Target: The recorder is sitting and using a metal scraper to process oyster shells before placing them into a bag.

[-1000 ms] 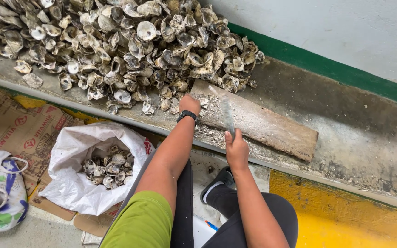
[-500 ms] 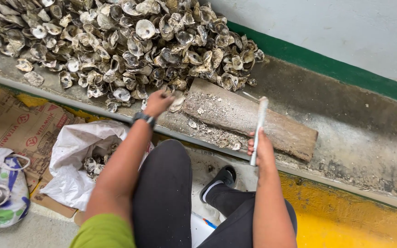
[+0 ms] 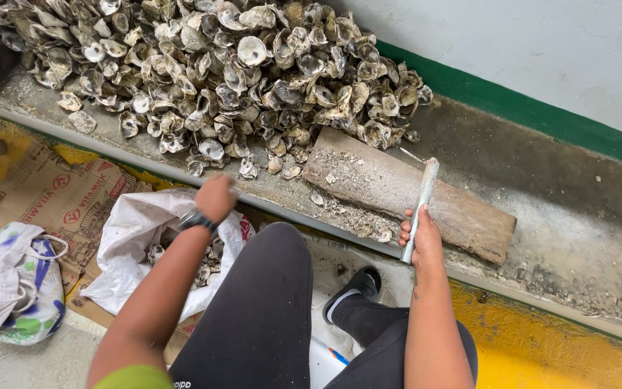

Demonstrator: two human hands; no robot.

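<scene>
**A:** What are my hands doing?

**B:** I see my right hand (image 3: 420,234) with its fingers (image 3: 405,232) curled tightly round a grey metal rod (image 3: 419,209), held upright with its tip over a worn wooden plank (image 3: 397,191). My left hand (image 3: 216,198) is a loose fist above a white sack (image 3: 134,241); I cannot tell whether it holds anything. A dark watch (image 3: 197,220) sits on that wrist.

**A:** And around them?

**B:** The plank lies on a grey concrete ledge (image 3: 563,216), touching a large pile of oyster shells (image 3: 217,72). The sack, beside my knee, holds more shells. Flattened cardboard (image 3: 52,198) and a patterned cloth bag (image 3: 12,284) lie further left.
</scene>
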